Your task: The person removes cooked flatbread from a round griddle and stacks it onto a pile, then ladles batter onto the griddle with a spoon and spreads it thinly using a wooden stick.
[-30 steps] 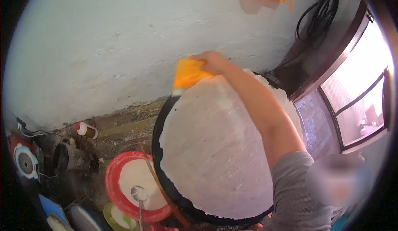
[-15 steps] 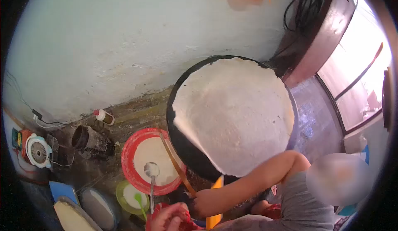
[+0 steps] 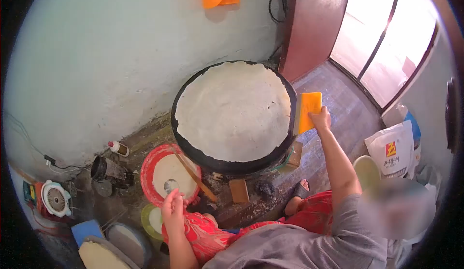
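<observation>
A round fan point(image 3: 56, 199) sits lower left — a printed sack point(image 3: 390, 150), right.

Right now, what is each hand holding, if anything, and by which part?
Right hand: the yellow scraper, by its edge away from the griddle. Left hand: cannot be told.

The flatbread point(image 3: 234, 112) lies on the griddle point(image 3: 200, 157), basin point(image 3: 146, 176) to its left, scraper point(image 3: 311, 102) right.

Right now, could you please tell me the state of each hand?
Left hand: loosely curled; whether it holds the ladle cannot be told.
Right hand: closed, its grip on the yellow scraper.
</observation>
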{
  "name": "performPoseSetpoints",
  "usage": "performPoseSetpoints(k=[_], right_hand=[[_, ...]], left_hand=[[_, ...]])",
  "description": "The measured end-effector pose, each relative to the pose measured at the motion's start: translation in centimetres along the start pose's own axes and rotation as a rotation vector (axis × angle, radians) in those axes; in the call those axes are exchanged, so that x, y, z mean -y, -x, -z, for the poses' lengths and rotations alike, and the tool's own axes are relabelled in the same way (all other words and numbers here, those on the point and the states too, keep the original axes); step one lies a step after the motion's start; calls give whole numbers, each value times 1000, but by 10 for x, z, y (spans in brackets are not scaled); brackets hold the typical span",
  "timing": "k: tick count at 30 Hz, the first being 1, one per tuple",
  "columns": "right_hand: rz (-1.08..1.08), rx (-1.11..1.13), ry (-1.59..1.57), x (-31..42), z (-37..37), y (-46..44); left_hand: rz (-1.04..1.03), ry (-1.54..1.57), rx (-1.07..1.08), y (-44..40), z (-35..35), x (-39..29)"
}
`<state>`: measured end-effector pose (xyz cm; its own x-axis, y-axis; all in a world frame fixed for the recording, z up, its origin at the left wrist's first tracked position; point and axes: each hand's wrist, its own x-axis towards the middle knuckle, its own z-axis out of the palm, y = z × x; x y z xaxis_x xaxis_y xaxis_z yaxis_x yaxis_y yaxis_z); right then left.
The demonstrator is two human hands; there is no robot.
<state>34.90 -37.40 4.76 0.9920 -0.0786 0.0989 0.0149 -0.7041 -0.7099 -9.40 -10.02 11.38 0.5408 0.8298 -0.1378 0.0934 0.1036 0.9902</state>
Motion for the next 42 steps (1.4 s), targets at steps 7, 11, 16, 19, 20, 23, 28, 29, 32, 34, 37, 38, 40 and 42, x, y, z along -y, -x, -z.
performPoseSetpoints(k=[7,11,16,19,20,23,28,29,32,34,37,38,40,42], right_hand=[[-128,82,-46,-10,-15,102],[245,518,6,33,-9,219],[741,1002,190,92,37,262],[926,1065,395,101,49,261],[927,1066,391,97,47,260],[1019,1076,416,80,31,259],[1037,1051,407,78,26,267],[1037,1047,403,80,29,267],[1043,1083,326,78,29,267],[1043,1048,252,75,25,268],[1070,1029,270,78,30,268],[1069,1027,267,78,31,268],[1078,1003,238,77,32,269],[1105,967,212,78,35,269]], left_hand=[[-73,-155,17,-10,-4,18],[-320,-469,69,-10,-33,-4],[-610,-717,347,-29,-85,-38],[-810,-976,333,-55,-119,-7],[-794,-1066,366,-62,-130,6],[-830,-1210,415,-72,-157,43],[-988,-1334,393,-92,-177,73],[-981,-1129,356,-98,-177,75],[-765,-1103,244,-113,-183,42],[-782,-1018,172,-132,-186,18],[-874,-999,113,-148,-189,-21],[-946,-1006,91,-146,-191,-36],[-1021,-1012,70,-136,-194,-55],[-1237,-976,41,-121,-193,-63]])
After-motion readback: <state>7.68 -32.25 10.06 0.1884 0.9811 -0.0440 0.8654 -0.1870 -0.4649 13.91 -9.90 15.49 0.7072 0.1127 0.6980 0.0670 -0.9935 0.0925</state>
